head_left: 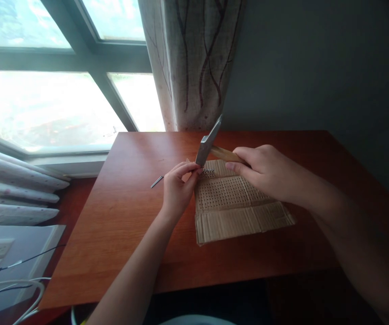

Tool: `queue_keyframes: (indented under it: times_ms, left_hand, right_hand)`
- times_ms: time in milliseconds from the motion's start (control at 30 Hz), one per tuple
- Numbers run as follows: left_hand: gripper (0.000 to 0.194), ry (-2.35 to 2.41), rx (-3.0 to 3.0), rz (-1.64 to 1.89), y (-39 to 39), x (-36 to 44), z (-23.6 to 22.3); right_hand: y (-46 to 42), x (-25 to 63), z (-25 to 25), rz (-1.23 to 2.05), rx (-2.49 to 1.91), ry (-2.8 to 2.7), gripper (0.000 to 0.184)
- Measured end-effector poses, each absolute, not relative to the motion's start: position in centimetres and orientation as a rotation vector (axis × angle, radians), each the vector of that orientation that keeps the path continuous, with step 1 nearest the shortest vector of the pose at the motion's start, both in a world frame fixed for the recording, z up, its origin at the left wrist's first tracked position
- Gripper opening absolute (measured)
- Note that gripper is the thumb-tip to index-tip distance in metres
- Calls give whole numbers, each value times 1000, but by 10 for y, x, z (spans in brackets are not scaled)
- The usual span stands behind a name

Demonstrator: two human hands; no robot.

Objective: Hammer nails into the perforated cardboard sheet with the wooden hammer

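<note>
**Hammer in right, left pinching at its head**

On my feed: right hand (265, 171) is wrapped round the handle (226, 154) of the hammer (208, 142), thumb along it. Head hangs over the far left part of the cardboard (228, 221), tilted, one end up and away.

Left hand (180, 186): thumb and forefinger pinched together right at the head's near end. Can't tell what, if anything, sits between them, or if metal touches skin.

Cardboard lies on the table (126, 212), rows of holes (223, 192) across its middle, small metal pins (208, 173) bunched at far left. Two thin rods (157, 181) lie left of the left hand.

Handling, my read: hammer is stiff, head-heavy; grip further back on the handle for swing, closer up for control. Wood should hold fine. Cardboard is light, creases easily; take it by the plain near strip.
</note>
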State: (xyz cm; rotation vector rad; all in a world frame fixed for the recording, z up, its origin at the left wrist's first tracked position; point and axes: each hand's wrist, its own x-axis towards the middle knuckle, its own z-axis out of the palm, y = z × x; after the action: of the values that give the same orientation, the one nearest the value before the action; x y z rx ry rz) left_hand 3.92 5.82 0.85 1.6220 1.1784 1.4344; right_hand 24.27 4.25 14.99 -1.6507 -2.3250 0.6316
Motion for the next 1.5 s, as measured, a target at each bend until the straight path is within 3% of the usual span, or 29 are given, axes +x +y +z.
queue_keyframes:
  times_ms: [1500]
  left_hand:
    - [9,1184,1690,1381,57,37,10]
  right_hand:
    - [37,259,139,695,-1769,-2211,35]
